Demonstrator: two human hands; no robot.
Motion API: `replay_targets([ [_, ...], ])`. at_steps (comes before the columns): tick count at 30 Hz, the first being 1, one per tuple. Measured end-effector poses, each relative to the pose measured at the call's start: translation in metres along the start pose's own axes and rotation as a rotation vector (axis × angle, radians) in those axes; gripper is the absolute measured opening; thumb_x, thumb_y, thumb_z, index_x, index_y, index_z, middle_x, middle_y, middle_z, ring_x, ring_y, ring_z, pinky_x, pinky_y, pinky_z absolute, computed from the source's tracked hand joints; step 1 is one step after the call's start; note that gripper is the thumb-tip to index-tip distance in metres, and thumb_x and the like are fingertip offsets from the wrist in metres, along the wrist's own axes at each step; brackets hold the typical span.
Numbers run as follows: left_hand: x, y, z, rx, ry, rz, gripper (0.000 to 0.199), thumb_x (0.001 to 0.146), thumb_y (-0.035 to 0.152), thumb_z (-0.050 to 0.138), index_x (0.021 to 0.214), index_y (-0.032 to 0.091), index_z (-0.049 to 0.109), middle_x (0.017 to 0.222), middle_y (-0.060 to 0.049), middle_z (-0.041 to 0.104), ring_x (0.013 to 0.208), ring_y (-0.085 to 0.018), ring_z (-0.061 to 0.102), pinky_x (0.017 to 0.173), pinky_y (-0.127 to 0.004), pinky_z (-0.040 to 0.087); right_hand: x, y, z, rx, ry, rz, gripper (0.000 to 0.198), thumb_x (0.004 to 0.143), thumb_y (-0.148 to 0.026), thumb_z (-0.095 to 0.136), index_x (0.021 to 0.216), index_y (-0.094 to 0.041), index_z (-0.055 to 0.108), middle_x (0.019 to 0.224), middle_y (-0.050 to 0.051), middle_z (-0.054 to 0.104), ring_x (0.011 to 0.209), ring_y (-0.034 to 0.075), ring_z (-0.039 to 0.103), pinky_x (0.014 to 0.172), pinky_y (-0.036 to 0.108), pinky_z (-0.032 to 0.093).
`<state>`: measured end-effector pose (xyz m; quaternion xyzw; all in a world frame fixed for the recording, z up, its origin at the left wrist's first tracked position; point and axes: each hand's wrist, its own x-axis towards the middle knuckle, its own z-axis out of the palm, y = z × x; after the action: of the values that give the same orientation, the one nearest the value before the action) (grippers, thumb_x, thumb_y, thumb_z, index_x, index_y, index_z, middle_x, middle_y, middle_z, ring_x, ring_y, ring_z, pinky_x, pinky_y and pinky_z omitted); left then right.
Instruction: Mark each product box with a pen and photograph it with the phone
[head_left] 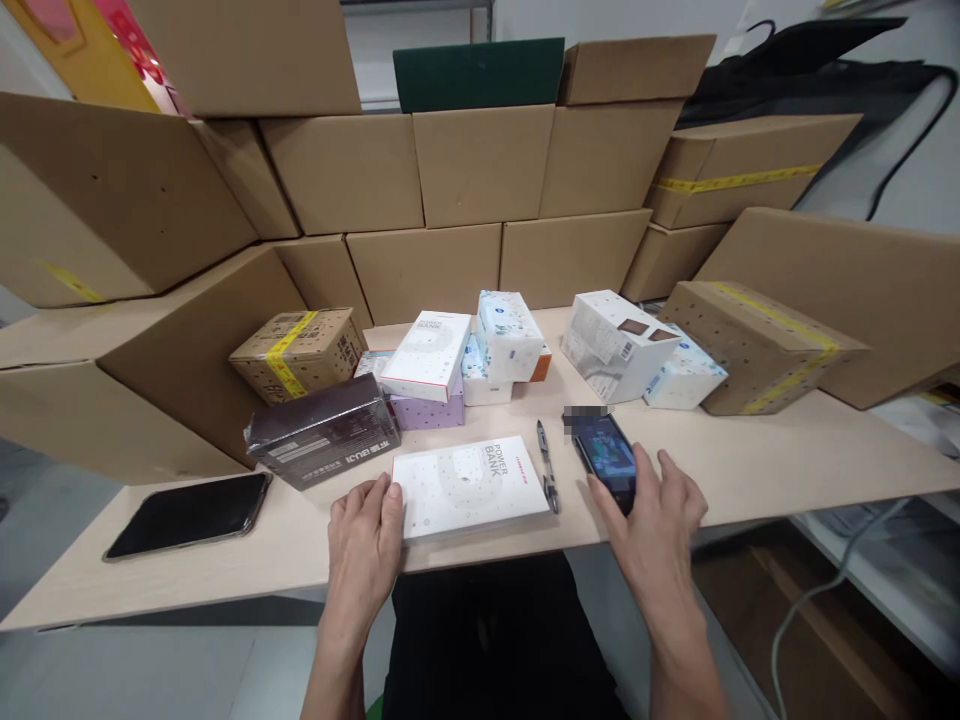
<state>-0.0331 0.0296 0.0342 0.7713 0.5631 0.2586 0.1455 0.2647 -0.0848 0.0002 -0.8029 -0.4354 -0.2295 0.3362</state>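
Note:
In front of me lies a white power bank box [469, 485] with printed lettering on top. My left hand [367, 525] is at its left end, fingers curled in and thumb against the edge. A black pen [547, 465] lies just right of this box. Further right, my right hand [649, 510] grips a dark smartphone [606, 455] with a lit screen, thumb on one side and fingers on the other. Its upper corner is blurred out. Another phone [191, 513], its screen black, lies flat at the table's left.
A dark glossy box [326, 430], a second power bank box [429, 352] on a purple box [427, 410], and blue-patterned boxes [510, 335] stand behind. A white carton [615, 345] and taped brown boxes [772, 345] stand right. Stacked cardboard boxes [427, 275] wall the back.

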Motion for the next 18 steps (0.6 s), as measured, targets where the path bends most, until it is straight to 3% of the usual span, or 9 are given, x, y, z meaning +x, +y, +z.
replay_targets([
  [2, 0.000, -0.001, 0.001, 0.035, -0.013, 0.000, 0.057, 0.101, 0.050, 0.025, 0.125, 0.018, 0.065, 0.119, -0.014, 0.064, 0.113, -0.030, 0.053, 0.100, -0.052, 0.040, -0.001, -0.018, -0.007, 0.125, -0.043, -0.065, 0.050, 0.098, -0.048, 0.045, 0.129, -0.011, 0.057, 0.120, 0.020, 0.060, 0.110, 0.032, 0.052, 0.091, 0.053, 0.046],
  [5, -0.002, -0.001, 0.002, 0.060, -0.030, -0.028, 0.052, 0.098, 0.054, 0.033, 0.117, 0.022, 0.070, 0.117, -0.013, 0.063, 0.111, -0.033, 0.052, 0.099, -0.056, 0.039, -0.006, -0.051, -0.012, 0.250, -0.288, -0.122, 0.038, 0.101, -0.043, 0.039, 0.115, -0.017, 0.065, 0.098, 0.012, 0.064, 0.090, 0.025, 0.057, 0.078, 0.043, 0.051],
  [9, -0.009, 0.001, -0.001, -0.145, -0.037, -0.065, 0.051, 0.094, 0.057, 0.042, 0.121, 0.022, 0.067, 0.119, -0.013, 0.064, 0.116, -0.034, 0.052, 0.103, -0.057, 0.039, -0.013, -0.079, -0.015, 0.438, -0.459, -0.011, 0.039, 0.101, -0.041, 0.039, 0.124, -0.018, 0.059, 0.102, 0.012, 0.064, 0.093, 0.025, 0.059, 0.078, 0.041, 0.053],
  [12, -0.014, 0.004, -0.004, -0.485, 0.068, -0.136, 0.056, 0.092, 0.055, 0.052, 0.139, 0.025, 0.051, 0.134, -0.010, 0.060, 0.129, -0.031, 0.051, 0.109, -0.048, 0.040, -0.014, -0.079, -0.022, 0.669, -0.451, 0.103, 0.034, 0.099, -0.041, 0.045, 0.123, -0.021, 0.058, 0.109, 0.010, 0.063, 0.087, 0.019, 0.059, 0.075, 0.035, 0.053],
  [14, -0.016, 0.006, -0.005, -0.682, 0.133, -0.131, 0.060, 0.090, 0.052, 0.059, 0.143, 0.027, 0.047, 0.141, -0.008, 0.056, 0.134, -0.029, 0.049, 0.110, -0.042, 0.041, -0.010, -0.071, -0.029, 0.794, -0.447, 0.220, 0.032, 0.095, -0.045, 0.053, 0.116, -0.022, 0.058, 0.101, 0.007, 0.064, 0.074, 0.016, 0.056, 0.067, 0.031, 0.052],
  [18, -0.018, 0.011, 0.002, -0.853, 0.098, -0.073, 0.058, 0.086, 0.047, 0.067, 0.139, 0.026, 0.053, 0.141, -0.008, 0.058, 0.132, -0.029, 0.052, 0.108, -0.039, 0.046, -0.002, -0.046, -0.050, 1.082, -0.655, 0.427, 0.049, 0.088, -0.047, 0.065, 0.129, -0.025, 0.050, 0.096, 0.004, 0.066, 0.072, 0.014, 0.059, 0.070, 0.031, 0.055],
])
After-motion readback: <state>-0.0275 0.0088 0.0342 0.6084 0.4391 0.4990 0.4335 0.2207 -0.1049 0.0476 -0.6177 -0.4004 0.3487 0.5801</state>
